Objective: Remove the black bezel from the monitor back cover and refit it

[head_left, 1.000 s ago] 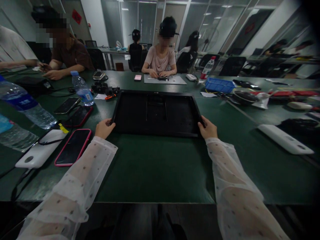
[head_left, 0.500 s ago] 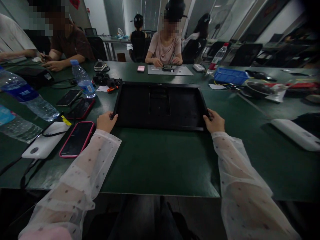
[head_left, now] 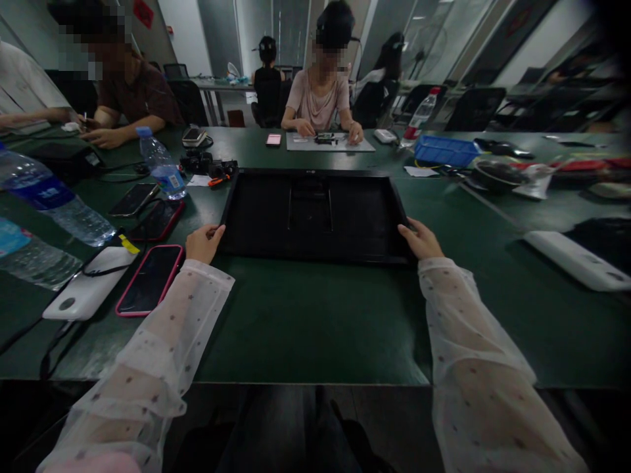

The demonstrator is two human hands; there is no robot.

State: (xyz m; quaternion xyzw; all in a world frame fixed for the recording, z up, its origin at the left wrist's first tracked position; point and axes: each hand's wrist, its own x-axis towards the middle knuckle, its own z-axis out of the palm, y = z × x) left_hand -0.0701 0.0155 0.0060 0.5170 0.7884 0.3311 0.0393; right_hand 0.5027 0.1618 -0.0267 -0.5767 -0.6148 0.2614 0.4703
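A wide black rectangular tray-like panel with a raised rim lies across the middle of the green table. A smaller rectangular outline shows near its centre. My left hand grips the panel's left edge, thumb on top and fingers bent at the side. At the right edge my right hand holds the panel in the same way, its fingers partly hidden beside the rim. Both forearms are in sheer white sleeves.
Left of the panel are a pink-edged phone, a white power bank, more phones and water bottles. To the right lie a blue basket and a white device. A person sits across the table.
The panel's near edge appears slightly lower in the view, and its front rim looks flatter. Both hands still hold its sides. The whole view has shifted a little.
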